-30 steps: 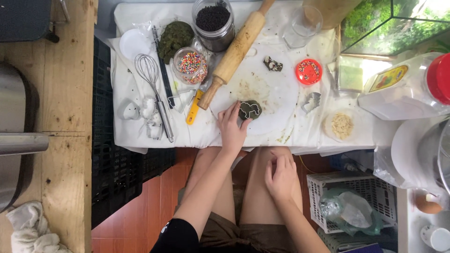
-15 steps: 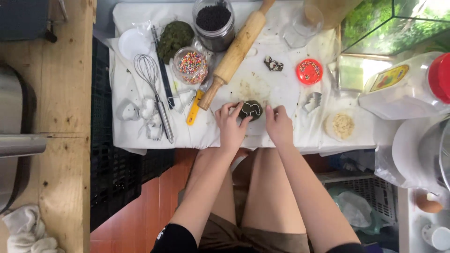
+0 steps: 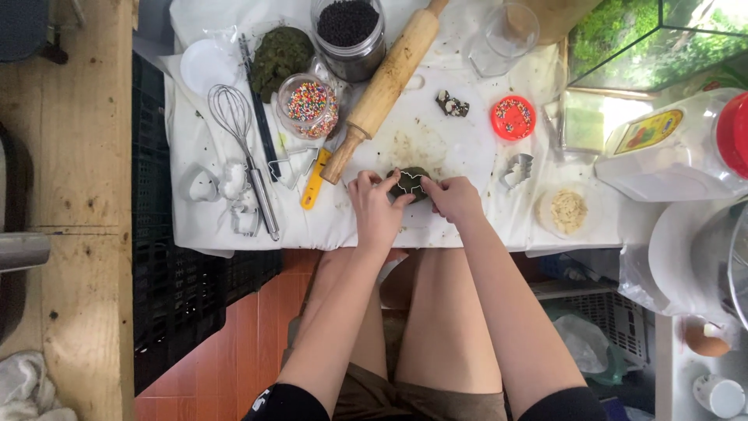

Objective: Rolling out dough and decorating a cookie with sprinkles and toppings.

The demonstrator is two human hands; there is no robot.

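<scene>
Hands meeting over a dark green dough lump (image 3: 413, 178) on the white-covered table (image 3: 467, 226), left hand (image 3: 379, 207) fingers curled against a metal cookie cutter (image 3: 408, 183) pressed on it, right hand (image 3: 452, 199) fingertips pinching its other edge, wooden rolling pin (image 3: 386, 82) just beside

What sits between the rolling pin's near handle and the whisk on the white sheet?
In the head view, a metal tree-shaped cookie cutter lies between the rolling pin and the whisk, with a yellow-handled tool just beside the pin's handle.
</scene>
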